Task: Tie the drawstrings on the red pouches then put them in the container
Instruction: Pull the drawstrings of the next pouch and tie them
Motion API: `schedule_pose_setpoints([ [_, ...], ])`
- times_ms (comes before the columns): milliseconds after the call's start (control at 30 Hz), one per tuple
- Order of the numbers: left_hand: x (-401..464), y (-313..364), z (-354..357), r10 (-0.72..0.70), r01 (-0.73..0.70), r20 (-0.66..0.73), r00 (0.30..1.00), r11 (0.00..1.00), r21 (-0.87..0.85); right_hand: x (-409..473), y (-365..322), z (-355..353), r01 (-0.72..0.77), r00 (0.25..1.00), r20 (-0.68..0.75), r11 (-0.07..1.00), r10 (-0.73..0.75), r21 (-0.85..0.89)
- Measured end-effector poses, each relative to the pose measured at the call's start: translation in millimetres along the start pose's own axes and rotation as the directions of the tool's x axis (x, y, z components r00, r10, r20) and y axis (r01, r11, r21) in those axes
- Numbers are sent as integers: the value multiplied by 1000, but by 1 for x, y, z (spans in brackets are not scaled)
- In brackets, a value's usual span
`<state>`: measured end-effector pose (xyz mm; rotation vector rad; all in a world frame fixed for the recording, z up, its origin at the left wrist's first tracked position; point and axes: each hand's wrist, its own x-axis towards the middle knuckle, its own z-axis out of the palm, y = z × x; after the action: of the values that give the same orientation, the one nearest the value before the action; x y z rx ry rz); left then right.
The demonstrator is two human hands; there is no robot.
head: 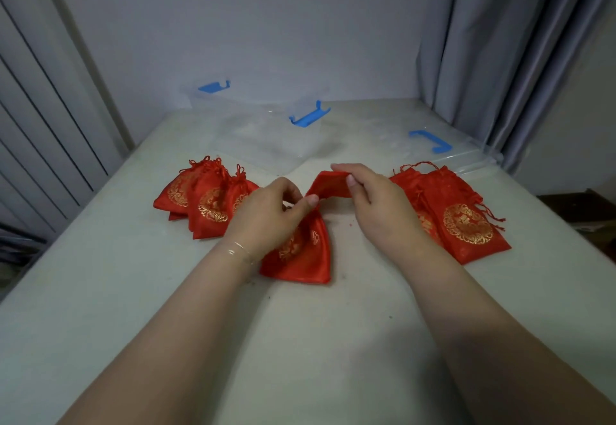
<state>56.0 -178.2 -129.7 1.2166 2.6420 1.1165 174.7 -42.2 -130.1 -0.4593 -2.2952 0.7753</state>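
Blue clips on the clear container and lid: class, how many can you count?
3: one at back left, one in the middle, one at right by the curtain. Others may be hidden.

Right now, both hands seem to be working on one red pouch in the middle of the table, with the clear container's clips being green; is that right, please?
Not quite: the clips on the clear container are blue, not green, as the head view shows. The rest holds: the left hand and right hand both pinch the top of one red pouch in the middle of the table.
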Motion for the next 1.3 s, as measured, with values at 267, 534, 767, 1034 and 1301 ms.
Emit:
schedule_pose_setpoints([
  [267, 2, -6, 9, 108, -133, 155, 982, 978, 160, 7, 8, -9, -184, 952, -230, 979, 201, 92],
  [534, 6, -8, -4, 81, -113, -280, 957, 989, -99, 9, 0, -13, -231, 908, -224, 868, 355, 440],
  [767, 18, -39, -36, -250, 236, -541, 803, 967, -97, 7, -2, -9, -201, 929, -178, 846, 325, 494],
  [1034, 10, -20, -27, 338, -138, -518, 786, 912, 386, 5, -8, -8, -198, 933, -124, 770, 338, 607],
  [1301, 2, 23, -10, -92, 389, 386, 918, 401, -829, -3, -23, -12, 4, 998, 37, 722, -41, 692],
])
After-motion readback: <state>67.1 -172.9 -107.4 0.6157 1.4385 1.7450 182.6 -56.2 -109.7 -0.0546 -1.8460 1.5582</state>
